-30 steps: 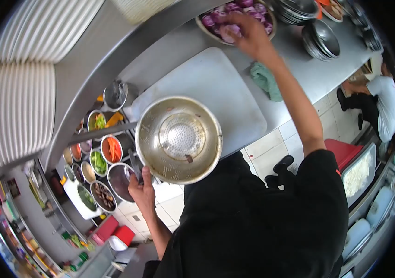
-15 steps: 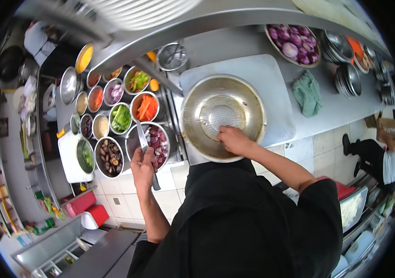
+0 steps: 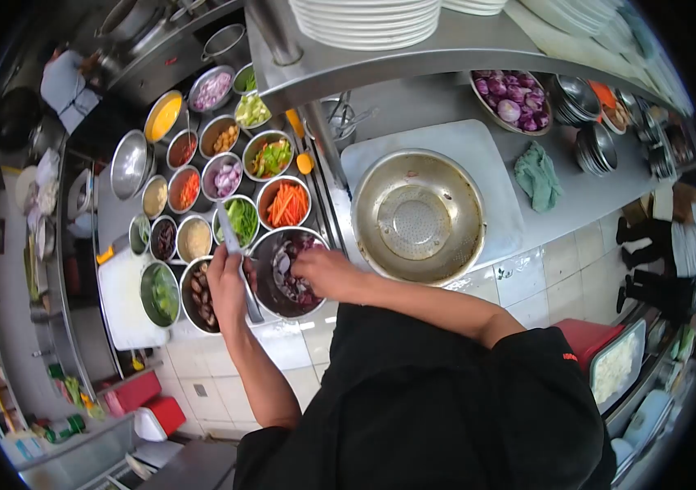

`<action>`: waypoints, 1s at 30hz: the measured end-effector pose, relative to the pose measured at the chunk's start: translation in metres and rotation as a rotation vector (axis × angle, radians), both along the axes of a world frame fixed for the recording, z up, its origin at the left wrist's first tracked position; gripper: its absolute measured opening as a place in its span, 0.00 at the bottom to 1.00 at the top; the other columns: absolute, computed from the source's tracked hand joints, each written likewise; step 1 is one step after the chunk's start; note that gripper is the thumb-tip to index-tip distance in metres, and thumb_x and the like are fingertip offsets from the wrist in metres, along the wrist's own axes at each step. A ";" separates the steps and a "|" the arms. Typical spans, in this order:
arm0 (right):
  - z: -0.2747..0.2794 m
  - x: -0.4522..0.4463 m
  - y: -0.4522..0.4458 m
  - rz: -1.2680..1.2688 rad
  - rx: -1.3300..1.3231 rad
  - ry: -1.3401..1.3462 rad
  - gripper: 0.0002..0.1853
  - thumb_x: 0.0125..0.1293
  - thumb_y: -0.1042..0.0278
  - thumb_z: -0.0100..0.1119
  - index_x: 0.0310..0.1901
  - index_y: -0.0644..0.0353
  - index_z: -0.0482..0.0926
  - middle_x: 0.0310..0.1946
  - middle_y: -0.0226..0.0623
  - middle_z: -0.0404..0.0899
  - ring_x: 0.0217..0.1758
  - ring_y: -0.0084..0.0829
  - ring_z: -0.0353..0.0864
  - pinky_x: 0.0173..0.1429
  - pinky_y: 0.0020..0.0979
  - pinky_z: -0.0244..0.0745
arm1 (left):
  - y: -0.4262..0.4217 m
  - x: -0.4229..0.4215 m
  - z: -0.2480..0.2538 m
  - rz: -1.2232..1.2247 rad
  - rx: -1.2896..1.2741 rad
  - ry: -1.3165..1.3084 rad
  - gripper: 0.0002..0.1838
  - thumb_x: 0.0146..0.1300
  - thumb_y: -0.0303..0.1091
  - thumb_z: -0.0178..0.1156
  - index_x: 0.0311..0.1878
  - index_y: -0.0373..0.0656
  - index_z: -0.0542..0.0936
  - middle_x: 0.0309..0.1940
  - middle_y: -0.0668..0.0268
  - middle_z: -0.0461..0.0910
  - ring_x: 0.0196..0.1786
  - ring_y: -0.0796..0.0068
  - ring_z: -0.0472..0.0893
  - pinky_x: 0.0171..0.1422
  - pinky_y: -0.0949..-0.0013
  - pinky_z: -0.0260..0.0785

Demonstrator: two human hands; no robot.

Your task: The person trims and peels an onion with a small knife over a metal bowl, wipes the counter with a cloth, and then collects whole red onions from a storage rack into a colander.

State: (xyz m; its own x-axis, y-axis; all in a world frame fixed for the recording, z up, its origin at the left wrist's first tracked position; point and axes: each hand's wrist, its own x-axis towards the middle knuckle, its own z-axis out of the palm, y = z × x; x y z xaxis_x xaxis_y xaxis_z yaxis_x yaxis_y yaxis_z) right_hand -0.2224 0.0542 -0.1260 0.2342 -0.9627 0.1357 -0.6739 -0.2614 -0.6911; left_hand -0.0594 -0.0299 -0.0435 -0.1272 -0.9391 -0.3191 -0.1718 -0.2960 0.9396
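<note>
A knife (image 3: 230, 227) is gripped in my left hand (image 3: 225, 286), its blade pointing away from me over the food containers. My right hand (image 3: 321, 274) reaches into a metal pot (image 3: 295, 312) of chopped red onion (image 3: 284, 265). Its fingers are curled down among the pieces, so what lies between them is hidden. To the right, a metal colander (image 3: 466, 192) with a perforated base rests on a white cutting board (image 3: 504, 196). A few small bits cling inside it. Left of the pot, a container of dark mushrooms (image 3: 201, 292) is partly covered by my left hand.
Metal containers hold carrot strips (image 3: 286, 204), green peppers (image 3: 239, 220) and other cut foods. A bowl of whole red onions (image 3: 509, 102) and a green cloth (image 3: 537, 175) lie at the right. An overhead shelf (image 3: 397, 65) carries stacked plates (image 3: 364, 23). People stand farther off.
My right hand has left the colander and moved left into the pot of red onion. The knife stays in my left hand. My view has shifted, showing more of the containers.
</note>
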 end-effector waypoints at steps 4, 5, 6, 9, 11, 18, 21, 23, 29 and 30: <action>0.009 0.002 0.013 -0.061 -0.338 -0.041 0.22 0.44 0.76 0.64 0.46 0.58 0.78 0.47 0.39 0.76 0.52 0.41 0.75 0.56 0.37 0.72 | -0.081 -0.057 -0.003 -0.436 -0.385 -0.332 0.15 0.59 0.27 0.46 0.46 0.31 0.75 0.16 0.62 0.74 0.17 0.75 0.73 0.20 0.69 0.64; 0.016 -0.005 0.022 -0.063 -0.339 -0.111 0.23 0.45 0.75 0.65 0.48 0.58 0.78 0.48 0.39 0.76 0.53 0.40 0.75 0.57 0.37 0.72 | -0.095 -0.081 0.000 -0.488 -0.360 -0.411 0.20 0.57 0.25 0.45 0.52 0.31 0.75 0.17 0.57 0.77 0.19 0.71 0.78 0.23 0.66 0.68; 0.021 -0.015 0.032 -0.137 -0.329 -0.145 0.22 0.46 0.74 0.65 0.47 0.58 0.78 0.47 0.38 0.76 0.52 0.40 0.75 0.57 0.37 0.72 | -0.108 -0.103 0.004 -0.614 -0.393 -0.509 0.21 0.57 0.25 0.45 0.53 0.29 0.74 0.19 0.52 0.79 0.19 0.67 0.80 0.24 0.63 0.70; 0.036 -0.047 0.072 -0.402 -0.305 -0.237 0.16 0.51 0.73 0.65 0.44 0.58 0.79 0.45 0.37 0.77 0.51 0.40 0.76 0.55 0.37 0.72 | -0.159 -0.166 -0.018 -0.804 -0.392 -0.733 0.23 0.53 0.22 0.47 0.55 0.35 0.75 0.23 0.48 0.81 0.19 0.59 0.82 0.28 0.62 0.76; 0.046 -0.068 0.107 -0.647 -0.298 -0.233 0.12 0.54 0.73 0.66 0.41 0.58 0.81 0.43 0.38 0.78 0.49 0.40 0.77 0.53 0.37 0.74 | -0.192 -0.203 -0.035 -1.196 -0.494 -0.935 0.19 0.48 0.26 0.59 0.47 0.42 0.82 0.27 0.55 0.83 0.31 0.62 0.84 0.41 0.59 0.77; 0.021 -0.085 0.241 -1.621 -0.127 -0.325 0.07 0.55 0.76 0.64 0.37 0.61 0.82 0.36 0.40 0.81 0.36 0.33 0.81 0.41 0.30 0.75 | -0.274 -0.252 -0.112 -1.903 -1.732 -1.094 0.11 0.39 0.44 0.63 0.21 0.48 0.84 0.24 0.55 0.81 0.31 0.58 0.83 0.36 0.59 0.75; -0.002 -0.076 0.268 -1.772 -0.041 -0.314 0.06 0.56 0.75 0.64 0.36 0.61 0.83 0.35 0.38 0.81 0.34 0.30 0.80 0.38 0.29 0.75 | -0.291 -0.258 -0.134 -1.833 -1.400 -0.873 0.14 0.46 0.44 0.59 0.28 0.43 0.83 0.30 0.53 0.81 0.38 0.54 0.82 0.43 0.55 0.73; -0.007 -0.071 0.271 -1.768 -0.021 -0.352 0.06 0.56 0.75 0.63 0.36 0.61 0.83 0.35 0.37 0.80 0.33 0.30 0.80 0.37 0.28 0.75 | -0.268 -0.278 -0.106 -1.701 -0.940 -1.368 0.18 0.53 0.46 0.57 0.36 0.40 0.83 0.38 0.51 0.81 0.46 0.51 0.81 0.51 0.54 0.71; -0.011 -0.104 0.244 -1.501 -0.032 -0.391 0.09 0.56 0.72 0.62 0.38 0.62 0.82 0.41 0.42 0.79 0.39 0.40 0.80 0.43 0.35 0.76 | -0.227 -0.239 -0.064 -1.123 -0.530 -0.868 0.26 0.50 0.40 0.67 0.49 0.31 0.79 0.29 0.55 0.82 0.30 0.66 0.80 0.37 0.64 0.72; -0.009 -0.112 0.241 -1.465 -0.038 -0.381 0.09 0.56 0.72 0.62 0.38 0.62 0.82 0.41 0.41 0.79 0.39 0.40 0.80 0.44 0.35 0.76 | -0.236 -0.230 -0.072 -1.094 -0.571 -0.812 0.29 0.49 0.39 0.68 0.52 0.31 0.77 0.31 0.56 0.82 0.31 0.67 0.80 0.37 0.64 0.71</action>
